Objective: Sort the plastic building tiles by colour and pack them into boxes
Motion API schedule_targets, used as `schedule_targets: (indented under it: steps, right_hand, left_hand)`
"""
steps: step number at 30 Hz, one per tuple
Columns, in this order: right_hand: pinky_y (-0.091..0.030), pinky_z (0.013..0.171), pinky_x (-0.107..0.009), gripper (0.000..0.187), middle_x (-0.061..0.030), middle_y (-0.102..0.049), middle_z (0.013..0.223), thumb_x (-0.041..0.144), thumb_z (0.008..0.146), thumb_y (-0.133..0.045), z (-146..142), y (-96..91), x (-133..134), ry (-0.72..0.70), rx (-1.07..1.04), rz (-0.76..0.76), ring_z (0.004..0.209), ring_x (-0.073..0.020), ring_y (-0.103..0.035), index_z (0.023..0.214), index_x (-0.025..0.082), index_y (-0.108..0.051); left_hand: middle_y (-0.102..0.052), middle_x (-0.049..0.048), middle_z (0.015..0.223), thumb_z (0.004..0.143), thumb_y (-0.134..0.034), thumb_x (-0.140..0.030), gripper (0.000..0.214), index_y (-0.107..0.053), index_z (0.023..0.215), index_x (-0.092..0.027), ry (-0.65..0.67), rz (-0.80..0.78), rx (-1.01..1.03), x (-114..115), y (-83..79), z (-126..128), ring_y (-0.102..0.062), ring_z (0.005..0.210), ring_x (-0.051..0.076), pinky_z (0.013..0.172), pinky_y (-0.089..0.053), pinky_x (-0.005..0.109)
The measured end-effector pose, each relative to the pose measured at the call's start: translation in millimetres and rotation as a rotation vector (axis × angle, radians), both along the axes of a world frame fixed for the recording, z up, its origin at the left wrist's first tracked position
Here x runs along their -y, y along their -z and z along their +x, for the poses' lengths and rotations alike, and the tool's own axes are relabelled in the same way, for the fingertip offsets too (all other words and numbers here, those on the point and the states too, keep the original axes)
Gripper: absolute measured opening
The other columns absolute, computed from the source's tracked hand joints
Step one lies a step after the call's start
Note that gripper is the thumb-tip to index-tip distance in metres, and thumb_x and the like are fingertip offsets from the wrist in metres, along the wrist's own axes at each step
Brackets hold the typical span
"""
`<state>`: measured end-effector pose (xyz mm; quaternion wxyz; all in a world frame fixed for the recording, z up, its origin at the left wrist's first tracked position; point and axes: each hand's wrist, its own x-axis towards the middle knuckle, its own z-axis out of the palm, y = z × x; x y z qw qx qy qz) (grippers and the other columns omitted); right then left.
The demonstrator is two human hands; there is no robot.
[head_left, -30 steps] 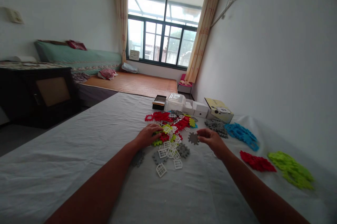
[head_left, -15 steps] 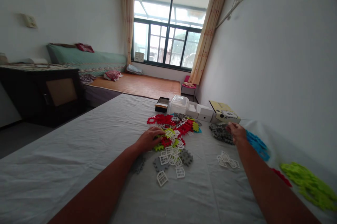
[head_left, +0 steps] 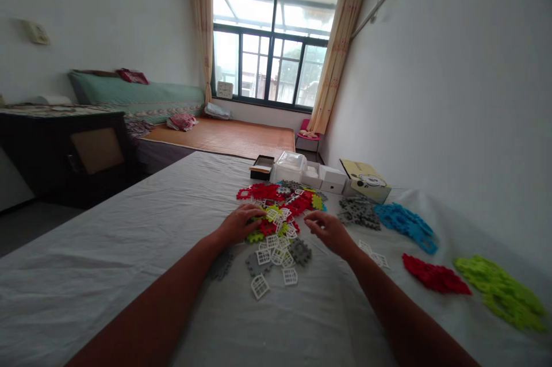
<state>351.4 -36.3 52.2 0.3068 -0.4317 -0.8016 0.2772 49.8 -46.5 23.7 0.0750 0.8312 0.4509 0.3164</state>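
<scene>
My left hand (head_left: 240, 223) rests at the left edge of a mixed pile, its fingers stretched over a lime-green toothed plastic piece (head_left: 255, 237). Just right of the pile hovers my right hand (head_left: 328, 231), thumb and fingers a little apart, with nothing visible in them. Red toothed pieces (head_left: 264, 191) and white lattice window pieces (head_left: 272, 241) make up much of the pile. Loose grey toothed pieces (head_left: 301, 252) lie at its near side. Beyond my right forearm are sorted heaps: grey (head_left: 361, 213), blue (head_left: 406, 223), red (head_left: 434, 274), lime-green (head_left: 500, 292) and a few white windows (head_left: 379, 260).
A black open box (head_left: 261, 168), a clear plastic container (head_left: 290, 167), white boxes (head_left: 332, 179) and a yellow box (head_left: 365, 180) line the table's far side. The grey cloth (head_left: 142, 240) is wrinkled. The right wall stands close to the heaps.
My right hand has moved left from the grey heap to the mixed pile, uncovering the grey and red heaps. My left hand stays at the pile. The view has shifted slightly.
</scene>
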Motion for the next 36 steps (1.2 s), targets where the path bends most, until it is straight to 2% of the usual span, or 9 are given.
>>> schedule_targets:
  steps: [2, 6, 8, 15, 17, 20, 27, 31, 36]
  right_hand:
    - [-0.049, 0.070, -0.031, 0.030, -0.0052, -0.065, 0.093, 0.043, 0.080, -0.057, -5, 5.0, 14, -0.068, 0.095, 0.037, 0.073, -0.0162, -0.060, 0.098, 0.020, -0.064]
    - [-0.048, 0.078, -0.034, 0.060, -0.0066, -0.063, 0.102, 0.043, 0.058, -0.078, 0, 11.0, 25, -0.146, 0.154, 0.007, 0.085, -0.0206, -0.058, 0.111, 0.021, -0.061]
    - [-0.049, 0.078, -0.033, 0.063, -0.0061, -0.063, 0.101, 0.040, 0.058, -0.079, 4, 10.7, 25, -0.157, 0.161, -0.009, 0.086, -0.0200, -0.058, 0.114, 0.021, -0.059]
    - [-0.044, 0.061, -0.025, 0.027, 0.0003, -0.062, 0.072, 0.039, 0.067, -0.071, 10, 7.1, 12, -0.100, 0.093, -0.063, 0.066, -0.0128, -0.054, 0.083, 0.018, -0.064]
    - [-0.043, 0.057, -0.023, 0.028, 0.0007, -0.062, 0.067, 0.043, 0.070, -0.067, 16, 7.9, 5, -0.073, 0.006, -0.090, 0.061, -0.0115, -0.053, 0.077, 0.017, -0.063]
    - [-0.042, 0.053, -0.023, 0.035, -0.0003, -0.062, 0.064, 0.050, 0.071, -0.064, 33, 12.0, -12, 0.069, -0.132, -0.079, 0.057, -0.0117, -0.054, 0.076, 0.015, -0.064]
    - [-0.050, 0.056, -0.029, 0.044, -0.0094, -0.069, 0.080, 0.051, 0.068, -0.060, 110, 33.4, -57, 0.633, -0.364, 0.138, 0.065, -0.0194, -0.063, 0.091, 0.014, -0.064]
    - [-0.053, 0.058, -0.031, 0.049, -0.0135, -0.068, 0.093, 0.042, 0.069, -0.054, 135, 41.6, -66, 0.751, -0.416, 0.162, 0.067, -0.0198, -0.065, 0.107, 0.012, -0.059]
    - [-0.051, 0.056, -0.030, 0.050, -0.0111, -0.070, 0.079, 0.035, 0.072, -0.050, 126, 35.2, -62, 0.781, -0.397, 0.199, 0.062, -0.0194, -0.064, 0.114, 0.010, -0.058]
  left_hand:
    - [-0.063, 0.0059, 0.111, 0.088, -0.048, -0.037, 0.030, -0.065, 0.110, -0.025, 0.004, 0.005, 0.003, 0, -0.1, 0, -0.055, 0.105, 0.020, 0.095, -0.042, 0.033]
    - [-0.063, 0.0057, 0.111, 0.088, -0.049, -0.037, 0.030, -0.065, 0.111, -0.026, -0.001, 0.002, -0.005, -1, 0.1, -1, -0.054, 0.105, 0.020, 0.096, -0.042, 0.033]
    - [-0.063, 0.0054, 0.111, 0.088, -0.049, -0.037, 0.030, -0.065, 0.111, -0.026, -0.005, -0.002, -0.011, -1, 0.1, -1, -0.054, 0.105, 0.020, 0.096, -0.041, 0.033]
    - [-0.063, 0.0060, 0.112, 0.088, -0.048, -0.036, 0.031, -0.065, 0.111, -0.025, -0.006, -0.016, -0.022, -2, -0.7, -1, -0.054, 0.106, 0.020, 0.096, -0.041, 0.033]
    - [-0.063, 0.0062, 0.112, 0.088, -0.048, -0.036, 0.031, -0.064, 0.112, -0.024, -0.013, -0.019, -0.033, -2, -1.2, -1, -0.054, 0.107, 0.020, 0.097, -0.041, 0.033]
    - [-0.063, 0.0060, 0.112, 0.088, -0.048, -0.037, 0.031, -0.064, 0.112, -0.025, -0.017, -0.022, -0.043, -1, -2.0, -1, -0.054, 0.107, 0.020, 0.097, -0.041, 0.033]
    - [-0.064, 0.0055, 0.110, 0.089, -0.047, -0.037, 0.031, -0.064, 0.112, -0.024, -0.002, -0.020, -0.048, -1, -4.1, 0, -0.054, 0.106, 0.021, 0.095, -0.041, 0.033]
    - [-0.065, 0.0052, 0.109, 0.089, -0.046, -0.036, 0.031, -0.064, 0.112, -0.025, 0.005, -0.013, -0.050, 0, -4.6, 0, -0.055, 0.104, 0.020, 0.094, -0.041, 0.033]
    - [-0.066, 0.0054, 0.107, 0.088, -0.047, -0.035, 0.030, -0.064, 0.110, -0.024, 0.004, -0.012, -0.032, -2, -1.7, -1, -0.056, 0.102, 0.020, 0.093, -0.043, 0.032]
